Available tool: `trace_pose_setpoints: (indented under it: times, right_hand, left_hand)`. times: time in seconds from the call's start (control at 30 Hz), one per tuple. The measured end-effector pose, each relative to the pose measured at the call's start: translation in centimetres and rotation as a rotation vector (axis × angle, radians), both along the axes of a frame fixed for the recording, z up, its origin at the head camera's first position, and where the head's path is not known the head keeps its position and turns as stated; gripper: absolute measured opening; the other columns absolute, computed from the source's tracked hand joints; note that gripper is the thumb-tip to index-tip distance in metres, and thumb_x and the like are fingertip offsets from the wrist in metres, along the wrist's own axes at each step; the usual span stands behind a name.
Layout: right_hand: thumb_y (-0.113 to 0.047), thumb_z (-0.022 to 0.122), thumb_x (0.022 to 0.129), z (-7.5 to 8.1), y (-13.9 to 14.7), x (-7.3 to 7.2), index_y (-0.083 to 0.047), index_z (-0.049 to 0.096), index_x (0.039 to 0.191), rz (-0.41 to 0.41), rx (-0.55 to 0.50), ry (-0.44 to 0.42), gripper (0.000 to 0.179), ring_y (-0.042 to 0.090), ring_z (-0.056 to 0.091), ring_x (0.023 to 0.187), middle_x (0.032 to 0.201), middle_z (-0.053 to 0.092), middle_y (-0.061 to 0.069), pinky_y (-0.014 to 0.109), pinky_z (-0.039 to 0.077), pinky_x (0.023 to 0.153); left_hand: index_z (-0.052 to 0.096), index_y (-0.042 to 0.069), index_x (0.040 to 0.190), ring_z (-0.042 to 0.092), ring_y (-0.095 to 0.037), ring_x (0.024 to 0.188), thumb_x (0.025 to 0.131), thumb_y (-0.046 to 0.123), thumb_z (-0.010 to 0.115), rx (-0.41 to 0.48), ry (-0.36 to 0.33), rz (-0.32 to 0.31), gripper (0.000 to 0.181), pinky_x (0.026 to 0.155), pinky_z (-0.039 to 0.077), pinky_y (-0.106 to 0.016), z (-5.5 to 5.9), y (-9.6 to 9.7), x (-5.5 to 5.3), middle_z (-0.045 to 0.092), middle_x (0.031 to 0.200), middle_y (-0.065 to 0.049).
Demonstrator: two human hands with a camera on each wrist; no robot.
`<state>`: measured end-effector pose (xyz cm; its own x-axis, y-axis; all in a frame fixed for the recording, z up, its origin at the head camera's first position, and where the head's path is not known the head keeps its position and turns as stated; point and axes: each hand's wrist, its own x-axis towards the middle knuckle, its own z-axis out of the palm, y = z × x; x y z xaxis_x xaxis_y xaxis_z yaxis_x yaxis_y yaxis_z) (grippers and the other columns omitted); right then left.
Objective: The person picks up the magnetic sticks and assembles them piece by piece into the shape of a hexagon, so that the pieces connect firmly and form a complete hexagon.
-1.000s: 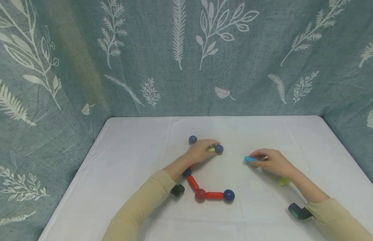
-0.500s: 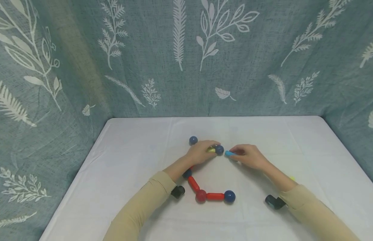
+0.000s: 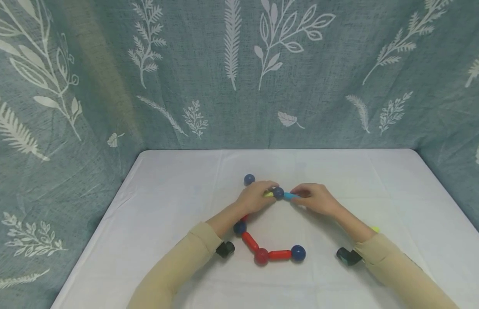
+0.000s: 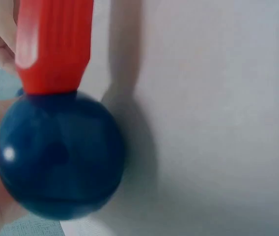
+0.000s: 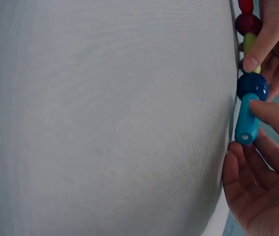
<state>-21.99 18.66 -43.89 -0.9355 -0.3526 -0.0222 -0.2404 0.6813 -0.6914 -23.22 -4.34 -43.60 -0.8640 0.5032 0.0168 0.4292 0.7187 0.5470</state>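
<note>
In the head view my left hand (image 3: 256, 197) pinches a yellow-green magnetic rod (image 5: 250, 44) between thumb and fingers. A dark blue ball (image 3: 278, 192) sits at that rod's right end. My right hand (image 3: 316, 198) pinches a light blue rod (image 5: 247, 120), its tip meeting the ball. Beyond the yellow-green rod, the right wrist view shows a dark red ball (image 5: 248, 24). Below my left hand the chain runs on through a blue ball (image 3: 240, 228), a red rod (image 3: 250, 242), a red ball (image 3: 261, 256), another red rod (image 3: 280, 255) and a blue end ball (image 3: 298, 253).
A further blue ball (image 3: 249, 179) lies just behind my left hand. Part of a yellow-green piece (image 3: 375, 229) shows past my right forearm. Black wrist cameras (image 3: 225, 249) hang under both sleeves. A leaf-patterned curtain (image 3: 208, 68) closes off the white table's (image 3: 177, 180) far edge.
My right hand has moved left with the light blue rod, which now meets the blue ball by my left hand. The near part of the chain has shifted slightly toward me.
</note>
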Motion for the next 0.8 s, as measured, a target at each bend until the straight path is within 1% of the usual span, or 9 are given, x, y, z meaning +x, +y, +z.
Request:
trace_pose_setpoints:
  times: [0.07,0.2,0.3,0.4,0.47,0.53,0.63,0.67,0.8]
  right_hand:
    - [-0.021,0.073,0.087,0.0,0.0,0.0,-0.009,0.072,0.109,0.002,0.003,-0.001,0.025,0.02,0.06,0.085,0.095,0.069,0.004,0.033,0.051,0.07]
    - [-0.02,0.074,0.086,0.0,0.0,-0.1,-0.008,0.071,0.109,0.025,0.0,0.002,0.026,0.018,0.061,0.085,0.095,0.069,0.004,0.032,0.05,0.07]
    - [-0.019,0.074,0.086,0.0,-0.1,-0.1,-0.007,0.071,0.109,0.047,-0.013,0.001,0.026,0.019,0.061,0.085,0.094,0.069,0.004,0.033,0.051,0.071]
    - [-0.018,0.074,0.086,0.0,-0.2,0.0,-0.007,0.071,0.108,0.057,-0.026,0.004,0.025,0.02,0.063,0.087,0.094,0.069,0.003,0.035,0.052,0.073]
    - [-0.018,0.073,0.086,0.0,-0.3,0.0,-0.007,0.071,0.108,0.063,-0.032,0.008,0.025,0.021,0.064,0.088,0.095,0.069,0.004,0.035,0.053,0.074]
    - [-0.017,0.073,0.087,-0.1,-0.4,0.0,-0.006,0.071,0.108,0.068,-0.041,0.012,0.024,0.022,0.065,0.091,0.096,0.07,0.004,0.036,0.053,0.075]
    - [-0.016,0.072,0.087,-0.1,-0.6,0.0,-0.006,0.071,0.108,0.079,-0.056,0.011,0.023,0.024,0.066,0.093,0.097,0.07,0.004,0.036,0.054,0.074]
    - [-0.015,0.072,0.087,-0.1,-0.7,0.1,-0.006,0.071,0.108,0.082,-0.062,0.012,0.023,0.024,0.066,0.093,0.096,0.07,0.004,0.036,0.054,0.074]
    - [-0.015,0.072,0.087,-0.2,-1.2,0.1,-0.007,0.071,0.108,0.083,-0.075,0.012,0.022,0.023,0.066,0.092,0.095,0.07,0.003,0.033,0.053,0.073]
  left_hand:
    - [0.059,0.012,0.133,0.052,-0.023,0.126,0.092,0.02,0.068,-0.008,-0.001,0.032,0.042,0.103,0.041,-0.039,0.0,-0.1,0.4,0.06,0.133,-0.005]
    - [0.059,0.013,0.132,0.056,-0.024,0.121,0.091,0.023,0.069,-0.02,0.0,0.091,0.043,0.098,0.046,-0.041,0.1,-0.3,1.1,0.062,0.129,-0.005]
    - [0.06,0.013,0.13,0.057,-0.023,0.117,0.09,0.027,0.07,-0.054,0.035,0.097,0.044,0.095,0.048,-0.041,0.3,-0.5,1.5,0.063,0.125,-0.005]
    - [0.06,0.014,0.13,0.057,-0.02,0.116,0.089,0.029,0.071,-0.104,0.098,0.054,0.045,0.094,0.048,-0.037,0.5,-0.4,1.5,0.064,0.124,-0.003]
    - [0.061,0.014,0.129,0.057,-0.019,0.118,0.089,0.029,0.071,-0.124,0.144,0.001,0.044,0.096,0.047,-0.034,0.7,-0.3,1.4,0.063,0.124,-0.002]
    - [0.062,0.013,0.128,0.056,-0.018,0.118,0.089,0.028,0.072,-0.133,0.175,-0.058,0.042,0.097,0.046,-0.032,1.0,-0.1,1.1,0.064,0.123,-0.002]
    - [0.065,0.011,0.124,0.058,-0.018,0.115,0.09,0.027,0.071,-0.146,0.18,-0.129,0.037,0.097,0.045,-0.03,1.3,0.2,0.6,0.066,0.12,-0.003]
    - [0.066,0.011,0.122,0.058,-0.018,0.113,0.091,0.027,0.071,-0.152,0.175,-0.144,0.036,0.096,0.045,-0.03,1.4,0.3,0.4,0.066,0.119,-0.003]
    - [0.068,0.01,0.118,0.06,-0.017,0.106,0.092,0.027,0.069,-0.167,0.137,-0.156,0.031,0.092,0.046,-0.028,1.4,0.4,0.0,0.068,0.113,-0.002]
